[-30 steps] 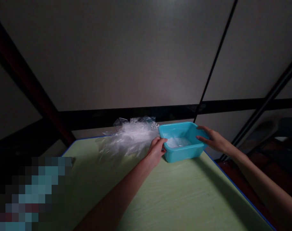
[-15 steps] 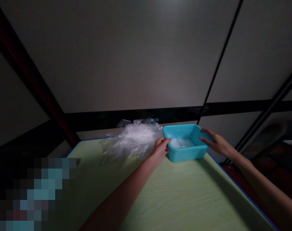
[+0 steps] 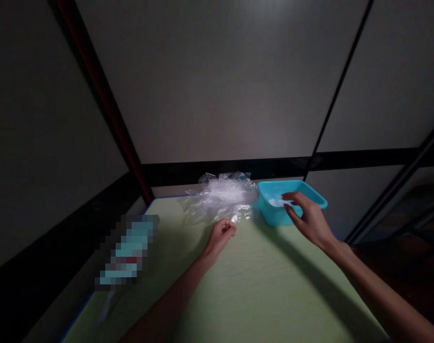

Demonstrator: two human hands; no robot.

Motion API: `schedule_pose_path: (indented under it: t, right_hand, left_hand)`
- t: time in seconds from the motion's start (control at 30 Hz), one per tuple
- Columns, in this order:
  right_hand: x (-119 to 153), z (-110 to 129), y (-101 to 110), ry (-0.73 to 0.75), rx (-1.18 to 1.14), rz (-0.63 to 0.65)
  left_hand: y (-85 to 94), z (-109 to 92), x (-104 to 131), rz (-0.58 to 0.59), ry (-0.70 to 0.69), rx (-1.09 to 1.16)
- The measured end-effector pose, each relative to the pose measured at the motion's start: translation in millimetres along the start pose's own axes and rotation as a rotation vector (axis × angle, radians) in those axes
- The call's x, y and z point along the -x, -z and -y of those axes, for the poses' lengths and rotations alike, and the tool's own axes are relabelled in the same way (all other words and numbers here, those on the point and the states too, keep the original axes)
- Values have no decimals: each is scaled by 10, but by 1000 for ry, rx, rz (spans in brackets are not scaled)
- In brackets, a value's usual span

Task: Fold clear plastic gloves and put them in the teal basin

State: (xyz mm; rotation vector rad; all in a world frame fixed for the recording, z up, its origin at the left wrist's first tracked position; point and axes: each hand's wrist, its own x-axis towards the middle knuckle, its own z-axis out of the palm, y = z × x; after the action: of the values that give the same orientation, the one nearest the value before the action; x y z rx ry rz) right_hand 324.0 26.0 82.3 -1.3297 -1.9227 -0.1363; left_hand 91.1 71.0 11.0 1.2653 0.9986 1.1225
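A turquoise plastic basin [image 3: 279,216] stands at the far right of the table, beside a crumpled heap of clear plastic bags [image 3: 226,195]. My right hand [image 3: 309,219] is over the basin's near rim, its thumb and forefinger apart and nothing between them. Inside the basin lies something pale and see-through, partly covered by that hand. My left hand [image 3: 221,234] is in front of the plastic heap, with fingers curled in and nothing visible in them.
The pale green table [image 3: 238,290] has a blue edge and backs onto light wardrobe panels [image 3: 231,95] with a black band. A blurred-out turquoise object [image 3: 131,250] lies at the table's left side. A dark shadow falls below the basin.
Both hands have let go of the basin. The left has drawn back toward me and curled its fingers; the right has shifted over the basin's near rim. The view has turned left.
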Motion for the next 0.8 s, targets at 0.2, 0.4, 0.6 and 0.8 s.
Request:
schedule_pose_path:
  t: [0.2,0.4,0.6,0.8]
  right_hand:
    - [-71,438,-712,-35,-62,231]
    - [-194,570,-1391,-79,80,379]
    - [-81,552,-1654,-66,183,406]
    - [1,611,-1624,-29,179,412]
  left_hand:
    - [497,80,203,28,-22,0]
    - [695,92,262,31,-39,13]
    - [670,58,303,55,-35,36]
    - [666,61,296,29,-16,80]
